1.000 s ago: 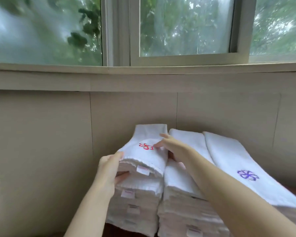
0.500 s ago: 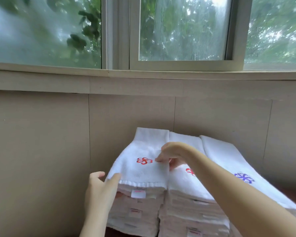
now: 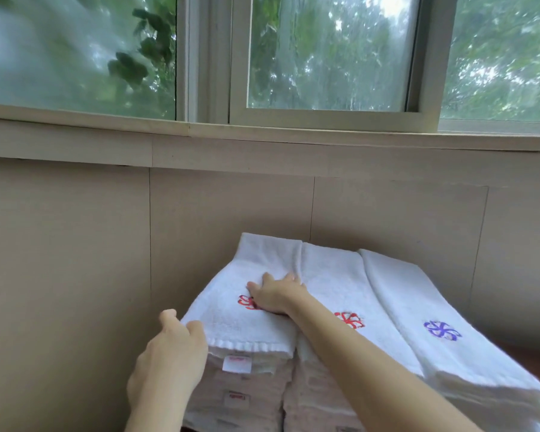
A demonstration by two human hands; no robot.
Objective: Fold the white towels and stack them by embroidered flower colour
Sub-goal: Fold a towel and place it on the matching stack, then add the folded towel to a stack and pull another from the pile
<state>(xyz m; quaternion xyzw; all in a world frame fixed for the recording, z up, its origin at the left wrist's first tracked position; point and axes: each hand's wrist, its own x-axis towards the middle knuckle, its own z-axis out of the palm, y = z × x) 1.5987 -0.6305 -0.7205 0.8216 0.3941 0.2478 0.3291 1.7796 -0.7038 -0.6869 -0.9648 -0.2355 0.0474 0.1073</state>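
The left hand [image 3: 169, 347] has moved up to rest with loose fingers against the near-left corner of the top red-flower towel [image 3: 262, 263] on the left stack, gripping nothing. The right hand [image 3: 275, 296], which was pinching before, now presses flat on that towel and half covers its flower [image 3: 245, 302].

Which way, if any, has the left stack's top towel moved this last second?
Yes: downward. The folded white towel with the red flower had its front raised off the left stack; now it lies flat on it, under the right hand.
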